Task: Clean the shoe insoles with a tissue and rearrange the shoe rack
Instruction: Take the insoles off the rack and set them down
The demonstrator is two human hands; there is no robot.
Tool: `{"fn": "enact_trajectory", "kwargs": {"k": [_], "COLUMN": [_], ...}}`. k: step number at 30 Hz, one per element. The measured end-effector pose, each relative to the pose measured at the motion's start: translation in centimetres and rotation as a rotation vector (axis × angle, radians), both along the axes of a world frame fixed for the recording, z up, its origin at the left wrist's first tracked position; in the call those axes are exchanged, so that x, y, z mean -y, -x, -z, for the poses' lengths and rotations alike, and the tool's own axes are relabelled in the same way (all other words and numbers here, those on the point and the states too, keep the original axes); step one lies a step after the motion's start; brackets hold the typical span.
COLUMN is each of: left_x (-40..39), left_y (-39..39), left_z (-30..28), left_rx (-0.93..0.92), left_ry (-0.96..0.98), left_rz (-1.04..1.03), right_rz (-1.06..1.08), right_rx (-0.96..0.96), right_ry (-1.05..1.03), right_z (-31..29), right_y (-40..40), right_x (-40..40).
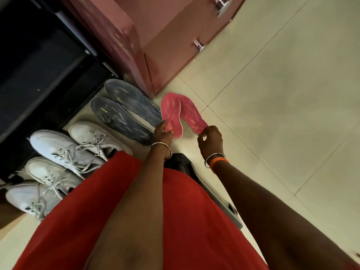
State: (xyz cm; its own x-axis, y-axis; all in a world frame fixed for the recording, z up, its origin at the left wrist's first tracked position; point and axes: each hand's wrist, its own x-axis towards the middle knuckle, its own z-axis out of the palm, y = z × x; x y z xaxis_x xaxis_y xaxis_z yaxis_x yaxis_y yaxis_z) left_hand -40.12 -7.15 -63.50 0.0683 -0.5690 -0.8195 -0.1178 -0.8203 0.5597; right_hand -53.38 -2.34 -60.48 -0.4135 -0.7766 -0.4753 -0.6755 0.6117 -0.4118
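As hands pinch insoles (heels hidden)

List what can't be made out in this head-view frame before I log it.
- Black rack: its shelves are lost in shadow and cut by the left edge.
- Pink insoles: heel ends are covered by the left hand and right hand; whether they touch the floor is unclear.
- Tissue: none seen; the red garment blocks the floor below.
- Dark object between the forearms: mostly hidden, so it cannot be identified.
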Motion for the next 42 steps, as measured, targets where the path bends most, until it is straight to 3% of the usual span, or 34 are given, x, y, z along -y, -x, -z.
{"fn": "enact_trajectory", "kwargs": {"k": [6,11,15,25,34,37,42], "left_x": [0.3,0.5,0.3,1.5,0.7,1.1,-0.6], "left_y": [0.2,1.2,1.0,1.6,0.4,-0.5,-2.5], "left_z": [1.7,2.0,1.6,-5.8,-14.8,-17.9,-21.2], "left_rx": [-0.017,-0.084,-0.025,-0.036,0.008,0.097,0.243], "left_ry": [0.04,-0.089,-0.12,0.007,0.2,0.324,0.533], "left_rz": [-0.086,0.056,0.109,0.164,0.118,0.248,0.253], "right_rz": [0.093,0.02,0.043,0.074,0.0,-0.135,-0.443], "right_rx": [-0.019,0.072,0.06,0.096,0.093,-0.011,-0.148], "right_ry": [-0.043,-0.122,-0.183,-0.183,-0.01,0.112,0.39], "right_z": [2.0,2.8,2.5,-3.0,-10.9,-14.0,-17.7], "right_y": [-0.7,-0.2,1.0,0.5,-0.5,-0.6,-1.1], "right_x": [1.4,1.3,0.5,0.3,2.0,2.3,2.7]}}
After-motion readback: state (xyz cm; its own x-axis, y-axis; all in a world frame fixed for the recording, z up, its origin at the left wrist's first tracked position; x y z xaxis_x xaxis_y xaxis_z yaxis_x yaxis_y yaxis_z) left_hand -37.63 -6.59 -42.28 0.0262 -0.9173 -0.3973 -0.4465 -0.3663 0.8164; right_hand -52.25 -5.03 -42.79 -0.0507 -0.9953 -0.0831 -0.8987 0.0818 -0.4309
